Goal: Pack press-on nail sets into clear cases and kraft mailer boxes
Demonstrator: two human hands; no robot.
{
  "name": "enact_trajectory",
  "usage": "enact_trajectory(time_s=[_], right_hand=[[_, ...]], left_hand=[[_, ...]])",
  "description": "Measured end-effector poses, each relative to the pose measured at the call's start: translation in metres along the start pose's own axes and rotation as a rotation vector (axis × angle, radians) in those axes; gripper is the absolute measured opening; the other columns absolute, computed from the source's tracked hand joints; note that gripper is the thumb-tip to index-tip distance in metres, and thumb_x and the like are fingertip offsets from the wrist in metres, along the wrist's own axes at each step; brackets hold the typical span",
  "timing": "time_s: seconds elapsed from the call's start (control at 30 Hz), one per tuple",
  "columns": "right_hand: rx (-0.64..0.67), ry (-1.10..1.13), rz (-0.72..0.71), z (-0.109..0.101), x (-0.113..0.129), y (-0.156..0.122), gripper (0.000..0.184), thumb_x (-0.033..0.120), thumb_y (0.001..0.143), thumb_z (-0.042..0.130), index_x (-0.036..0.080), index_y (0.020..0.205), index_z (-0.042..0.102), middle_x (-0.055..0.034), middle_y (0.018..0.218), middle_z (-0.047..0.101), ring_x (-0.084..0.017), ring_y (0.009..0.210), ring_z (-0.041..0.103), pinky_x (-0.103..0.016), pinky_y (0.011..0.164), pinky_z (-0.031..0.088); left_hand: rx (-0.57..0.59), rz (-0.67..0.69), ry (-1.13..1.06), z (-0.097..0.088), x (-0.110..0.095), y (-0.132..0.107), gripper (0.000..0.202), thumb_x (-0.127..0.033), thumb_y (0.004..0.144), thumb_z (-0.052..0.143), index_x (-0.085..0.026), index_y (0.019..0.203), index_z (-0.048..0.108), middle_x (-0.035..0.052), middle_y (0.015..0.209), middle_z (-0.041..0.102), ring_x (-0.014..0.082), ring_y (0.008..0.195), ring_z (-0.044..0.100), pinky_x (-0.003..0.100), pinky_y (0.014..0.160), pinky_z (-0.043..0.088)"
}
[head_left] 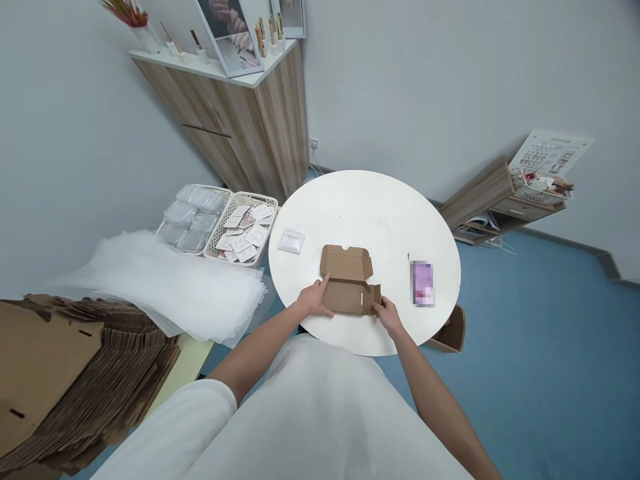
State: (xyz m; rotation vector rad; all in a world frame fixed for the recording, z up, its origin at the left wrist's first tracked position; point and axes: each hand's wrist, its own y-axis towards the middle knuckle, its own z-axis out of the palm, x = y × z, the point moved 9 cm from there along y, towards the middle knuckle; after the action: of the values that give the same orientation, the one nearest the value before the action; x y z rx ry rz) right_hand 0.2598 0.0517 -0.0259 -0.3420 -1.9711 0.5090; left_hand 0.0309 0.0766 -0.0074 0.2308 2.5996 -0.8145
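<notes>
A brown cardboard box [345, 297] lies unfolded on the round white table [370, 207], its lid panel laid back away from me. My left hand [314, 298] holds the box's left side, thumb at the near corner and fingers by the fold. At the opposite end, my right hand [389, 316] is closed on the small right side flap, with the fingertips partly hidden by it. A small clear plastic packet [291, 241] lies on the table to the left of the box. On the right rests a pixelated purple and pink rectangle [423, 283].
Left of the table stand a white basket of printed cards [245, 233] and a basket of clear packets [193, 217]. White sheets [175, 287] and stacked flat cardboard [100, 380] are nearer. An open carton [453, 330] sits on the floor at right.
</notes>
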Motion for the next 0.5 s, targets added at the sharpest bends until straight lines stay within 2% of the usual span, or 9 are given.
enact_trajectory(time_s=[0.1, 0.23, 0.3, 0.43, 0.5], right_hand=[[-0.012, 0.001, -0.043, 0.004, 0.019, -0.003, 0.04, 0.035, 0.074, 0.04, 0.017, 0.107, 0.053, -0.0057, 0.098, 0.062, -0.017, 0.077, 0.058, -0.03, 0.067, 0.046], [-0.038, -0.032, -0.055, 0.01, 0.027, -0.007, 0.056, 0.039, 0.065, 0.055, 0.02, 0.117, 0.045, -0.007, 0.108, 0.056, -0.015, 0.077, 0.057, -0.028, 0.066, 0.046], [-0.033, -0.051, -0.044, 0.012, 0.026, -0.005, 0.058, 0.042, 0.064, 0.056, 0.02, 0.117, 0.044, -0.0069, 0.108, 0.055, -0.015, 0.076, 0.056, -0.027, 0.064, 0.045], [-0.092, -0.182, 0.032, 0.005, 0.018, 0.006, 0.035, 0.041, 0.068, 0.05, 0.02, 0.096, 0.052, -0.0039, 0.09, 0.06, -0.015, 0.072, 0.056, -0.026, 0.062, 0.042], [-0.131, -0.283, 0.061, 0.001, 0.015, 0.012, 0.024, 0.037, 0.067, 0.051, 0.02, 0.084, 0.052, -0.0018, 0.079, 0.06, -0.015, 0.069, 0.055, -0.025, 0.059, 0.039]], left_hand=[[0.003, -0.012, -0.004, 0.004, -0.002, 0.0, 0.123, -0.057, 0.042, 0.069, -0.024, 0.135, -0.004, 0.0125, 0.114, 0.045, 0.0313, 0.098, 0.052, 0.035, 0.074, 0.041], [-0.02, -0.013, -0.023, 0.008, -0.003, 0.0, 0.123, -0.058, 0.042, 0.068, -0.025, 0.134, -0.005, 0.0121, 0.113, 0.045, 0.0315, 0.095, 0.053, 0.036, 0.071, 0.042], [-0.03, -0.011, -0.032, 0.009, -0.003, 0.0, 0.122, -0.058, 0.042, 0.068, -0.025, 0.134, -0.005, 0.0123, 0.113, 0.044, 0.0317, 0.095, 0.053, 0.036, 0.071, 0.042], [-0.034, -0.015, -0.05, 0.011, -0.006, 0.002, 0.122, -0.056, 0.041, 0.07, -0.025, 0.135, -0.002, 0.0127, 0.111, 0.044, 0.0324, 0.094, 0.053, 0.036, 0.071, 0.042], [-0.036, -0.007, -0.08, 0.011, -0.008, 0.003, 0.122, -0.054, 0.041, 0.071, -0.025, 0.135, -0.001, 0.0125, 0.111, 0.044, 0.0322, 0.093, 0.053, 0.036, 0.071, 0.042]])
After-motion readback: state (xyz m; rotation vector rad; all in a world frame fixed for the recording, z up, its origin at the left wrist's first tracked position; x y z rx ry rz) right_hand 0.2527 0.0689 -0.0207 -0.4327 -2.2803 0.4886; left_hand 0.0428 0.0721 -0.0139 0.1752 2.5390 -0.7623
